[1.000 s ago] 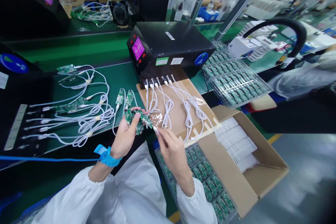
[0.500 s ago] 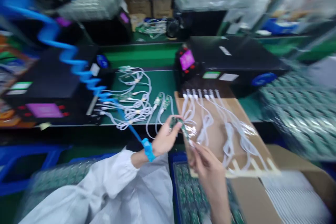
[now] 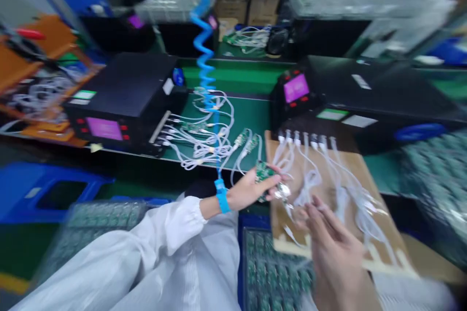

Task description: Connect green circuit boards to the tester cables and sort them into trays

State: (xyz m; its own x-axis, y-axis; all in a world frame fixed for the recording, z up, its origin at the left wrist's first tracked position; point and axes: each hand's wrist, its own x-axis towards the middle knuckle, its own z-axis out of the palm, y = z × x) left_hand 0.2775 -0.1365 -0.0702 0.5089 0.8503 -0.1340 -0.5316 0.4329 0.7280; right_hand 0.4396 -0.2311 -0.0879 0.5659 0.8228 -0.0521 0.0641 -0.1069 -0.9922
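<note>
A green circuit board (image 3: 263, 173) is held between the thumb and fingers of my left hand (image 3: 251, 188), which wears a blue wrist strap (image 3: 222, 195). My right hand (image 3: 333, 238) is closed at the fingertips, to the right of the board; what it pinches is too blurred to make out. Between the hands is a shiny clear piece (image 3: 282, 191) by the board. A white cable end (image 3: 290, 233) lies on the brown board (image 3: 279, 214) below. Bundled white cables (image 3: 310, 182) lie beyond my right hand.
Black boxes with pink screens stand at left (image 3: 120, 97) and right (image 3: 365, 92). White cables (image 3: 204, 146) spread between them. Trays of circuit boards (image 3: 270, 272) lie below and at the right edge. A coiled blue cord (image 3: 204, 48) hangs down to my wrist.
The view has swung left. My hands are farther apart, and the circuit board in my left hand now shows its flat face. The blue cord hangs straighter.
</note>
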